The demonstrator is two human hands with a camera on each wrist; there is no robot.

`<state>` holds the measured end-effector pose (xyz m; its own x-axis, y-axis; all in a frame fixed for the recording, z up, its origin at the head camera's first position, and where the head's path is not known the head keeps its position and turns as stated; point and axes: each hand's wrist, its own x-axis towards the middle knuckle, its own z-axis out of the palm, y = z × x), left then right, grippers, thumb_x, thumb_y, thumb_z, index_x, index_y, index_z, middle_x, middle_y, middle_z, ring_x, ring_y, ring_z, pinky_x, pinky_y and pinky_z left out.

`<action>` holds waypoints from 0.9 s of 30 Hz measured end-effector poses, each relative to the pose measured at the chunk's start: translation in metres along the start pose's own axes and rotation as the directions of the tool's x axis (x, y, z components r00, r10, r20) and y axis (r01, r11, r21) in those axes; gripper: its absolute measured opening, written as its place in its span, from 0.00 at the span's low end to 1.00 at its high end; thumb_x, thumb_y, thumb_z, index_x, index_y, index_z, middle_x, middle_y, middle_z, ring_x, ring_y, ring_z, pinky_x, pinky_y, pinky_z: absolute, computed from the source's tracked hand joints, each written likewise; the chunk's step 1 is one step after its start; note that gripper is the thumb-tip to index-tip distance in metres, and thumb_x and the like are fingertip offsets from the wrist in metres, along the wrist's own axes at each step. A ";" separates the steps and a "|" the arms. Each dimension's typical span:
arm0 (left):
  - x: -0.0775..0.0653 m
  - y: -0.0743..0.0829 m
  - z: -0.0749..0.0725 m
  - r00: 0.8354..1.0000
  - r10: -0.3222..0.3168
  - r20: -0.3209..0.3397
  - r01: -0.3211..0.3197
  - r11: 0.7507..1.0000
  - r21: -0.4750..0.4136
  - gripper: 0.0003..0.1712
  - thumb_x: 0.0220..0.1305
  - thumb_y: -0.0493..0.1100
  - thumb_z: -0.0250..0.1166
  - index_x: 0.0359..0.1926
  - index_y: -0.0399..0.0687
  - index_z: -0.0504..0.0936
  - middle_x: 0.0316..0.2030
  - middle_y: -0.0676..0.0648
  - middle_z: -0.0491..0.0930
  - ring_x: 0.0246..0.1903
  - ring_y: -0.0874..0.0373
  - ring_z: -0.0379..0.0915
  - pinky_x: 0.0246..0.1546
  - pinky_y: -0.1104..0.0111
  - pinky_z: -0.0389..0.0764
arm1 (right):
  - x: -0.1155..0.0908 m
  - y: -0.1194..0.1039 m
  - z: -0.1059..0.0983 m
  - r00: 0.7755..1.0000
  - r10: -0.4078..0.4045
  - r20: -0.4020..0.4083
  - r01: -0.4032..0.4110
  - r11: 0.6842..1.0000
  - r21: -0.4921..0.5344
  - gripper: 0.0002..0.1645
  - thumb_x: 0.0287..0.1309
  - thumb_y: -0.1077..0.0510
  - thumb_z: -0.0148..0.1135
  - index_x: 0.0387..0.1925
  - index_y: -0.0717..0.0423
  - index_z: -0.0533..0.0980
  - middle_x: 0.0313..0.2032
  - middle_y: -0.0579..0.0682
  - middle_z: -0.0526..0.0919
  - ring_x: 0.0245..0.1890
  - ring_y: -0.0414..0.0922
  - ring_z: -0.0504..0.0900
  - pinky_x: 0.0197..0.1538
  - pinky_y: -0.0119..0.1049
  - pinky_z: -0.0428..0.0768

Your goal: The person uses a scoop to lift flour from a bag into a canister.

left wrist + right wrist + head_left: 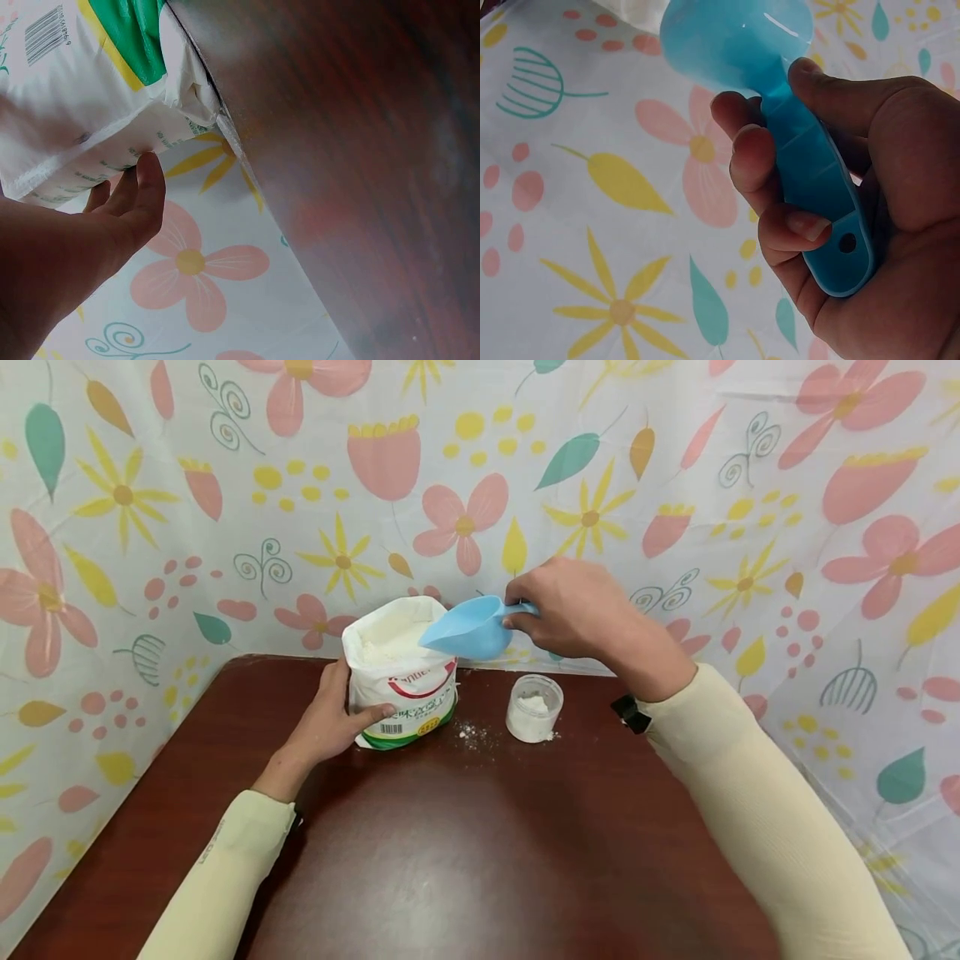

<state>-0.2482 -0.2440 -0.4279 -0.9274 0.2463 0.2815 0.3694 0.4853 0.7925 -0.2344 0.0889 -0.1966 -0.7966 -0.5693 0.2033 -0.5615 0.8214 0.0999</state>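
Observation:
My right hand (570,608) grips the handle of a light blue scoop (476,628), and in the right wrist view the fingers wrap round that handle (817,180). The scoop's tip points left, over the mouth of an open white flour bag (408,693). Inside the bag pale powder shows. My left hand (326,714) holds the bag at its left side, thumb across the front; in the left wrist view its fingers (150,187) press the bag's side (82,112). To the right of the bag, below the scoop, stands a clear round jar (534,710) partly filled with white powder.
Spilled white powder (472,735) dots the dark brown table (450,843) between bag and jar. A flower-printed curtain (285,485) hangs close behind the table and along its sides. Bag and jar stand near the table's back edge.

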 end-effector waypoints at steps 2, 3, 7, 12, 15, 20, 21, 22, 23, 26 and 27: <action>0.003 0.001 0.000 1.000 0.006 -0.001 -0.006 1.000 -0.002 0.62 0.62 0.56 0.79 0.84 0.71 0.46 0.71 0.44 0.58 0.71 0.48 0.51 0.67 0.36 0.69 | 0.002 0.000 -0.001 1.000 -0.002 -0.002 0.002 1.000 -0.005 0.06 0.67 0.51 0.71 0.34 0.47 0.86 0.27 0.47 0.82 0.31 0.49 0.80 0.32 0.49 0.77; 0.004 0.002 0.001 1.000 0.011 -0.001 -0.011 1.000 0.000 0.61 0.63 0.56 0.79 0.84 0.70 0.46 0.71 0.44 0.58 0.71 0.47 0.51 0.67 0.37 0.68 | 0.002 0.001 -0.001 1.000 -0.004 -0.002 0.004 1.000 -0.010 0.06 0.67 0.51 0.71 0.34 0.47 0.86 0.26 0.47 0.82 0.31 0.49 0.80 0.31 0.49 0.76; 0.006 0.002 0.002 1.000 0.005 0.001 -0.005 1.000 -0.005 0.62 0.63 0.55 0.79 0.84 0.72 0.45 0.71 0.43 0.57 0.71 0.47 0.51 0.67 0.36 0.68 | 0.004 0.000 -0.001 1.000 -0.010 0.008 0.011 1.000 -0.020 0.07 0.67 0.51 0.71 0.32 0.47 0.85 0.25 0.48 0.81 0.30 0.50 0.79 0.31 0.49 0.76; 0.003 -0.001 0.001 1.000 -0.014 0.003 0.014 1.000 -0.011 0.64 0.62 0.54 0.80 0.84 0.77 0.43 0.71 0.46 0.56 0.72 0.49 0.50 0.68 0.36 0.67 | 0.006 -0.005 0.004 0.999 -0.022 0.024 0.022 1.000 -0.010 0.10 0.67 0.50 0.71 0.30 0.45 0.84 0.23 0.47 0.79 0.31 0.50 0.79 0.32 0.48 0.76; 0.001 -0.001 0.001 1.000 -0.012 0.001 0.012 1.000 -0.006 0.64 0.62 0.54 0.80 0.84 0.77 0.44 0.71 0.46 0.57 0.71 0.49 0.51 0.68 0.36 0.67 | 0.009 -0.008 0.006 0.999 -0.032 0.029 0.032 0.999 -0.002 0.12 0.67 0.50 0.71 0.27 0.46 0.83 0.22 0.47 0.78 0.30 0.50 0.79 0.32 0.48 0.76; 0.001 -0.001 0.001 1.000 -0.009 0.000 0.009 1.000 -0.003 0.63 0.62 0.53 0.80 0.84 0.77 0.44 0.70 0.46 0.58 0.71 0.50 0.51 0.68 0.37 0.67 | 0.013 -0.013 0.006 0.998 -0.036 0.041 0.037 0.999 -0.005 0.18 0.67 0.51 0.71 0.21 0.48 0.79 0.19 0.46 0.73 0.28 0.50 0.75 0.30 0.45 0.72; 0.001 -0.001 0.000 1.000 -0.010 0.001 0.010 1.000 -0.004 0.63 0.62 0.54 0.80 0.84 0.76 0.45 0.70 0.46 0.58 0.71 0.50 0.51 0.68 0.37 0.67 | 0.014 -0.014 0.006 0.998 -0.036 0.047 0.036 0.999 -0.008 0.20 0.67 0.51 0.71 0.19 0.48 0.77 0.18 0.45 0.70 0.27 0.50 0.73 0.29 0.44 0.70; 0.000 0.000 0.000 1.000 -0.013 0.000 0.013 1.000 -0.001 0.63 0.62 0.54 0.80 0.84 0.75 0.45 0.71 0.46 0.58 0.71 0.50 0.51 0.68 0.37 0.68 | 0.015 -0.015 0.006 0.998 -0.035 0.053 0.036 0.999 -0.013 0.23 0.67 0.51 0.72 0.18 0.48 0.74 0.17 0.45 0.67 0.26 0.49 0.71 0.29 0.43 0.68; 0.000 0.000 0.000 1.000 -0.012 0.001 0.012 1.000 0.001 0.63 0.62 0.54 0.80 0.84 0.74 0.45 0.71 0.46 0.58 0.71 0.49 0.52 0.68 0.37 0.68 | 0.016 -0.016 0.005 0.998 -0.035 0.061 0.036 0.999 -0.019 0.25 0.66 0.51 0.72 0.16 0.48 0.72 0.17 0.44 0.64 0.26 0.49 0.69 0.28 0.43 0.66; 0.000 0.000 0.000 1.000 -0.015 0.000 0.015 1.000 0.003 0.63 0.62 0.54 0.80 0.84 0.72 0.46 0.71 0.45 0.58 0.71 0.48 0.52 0.67 0.37 0.68 | 0.019 -0.018 0.004 0.995 -0.032 0.091 0.035 0.999 -0.028 0.27 0.66 0.52 0.71 0.15 0.48 0.69 0.17 0.45 0.61 0.26 0.49 0.68 0.27 0.42 0.64; 0.000 0.000 0.000 1.000 -0.017 0.000 0.017 1.000 0.003 0.63 0.62 0.54 0.80 0.84 0.73 0.46 0.71 0.45 0.58 0.71 0.48 0.52 0.67 0.37 0.68 | 0.020 -0.019 0.004 0.995 -0.031 0.098 0.034 0.999 -0.032 0.26 0.66 0.52 0.71 0.15 0.48 0.71 0.17 0.45 0.63 0.26 0.49 0.69 0.27 0.42 0.64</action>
<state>-0.2485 -0.2441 -0.4280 -0.9337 0.2378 0.2677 0.3534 0.4917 0.7959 -0.2404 0.0622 -0.1985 -0.7969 -0.5951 0.1040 -0.5810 0.8022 0.1376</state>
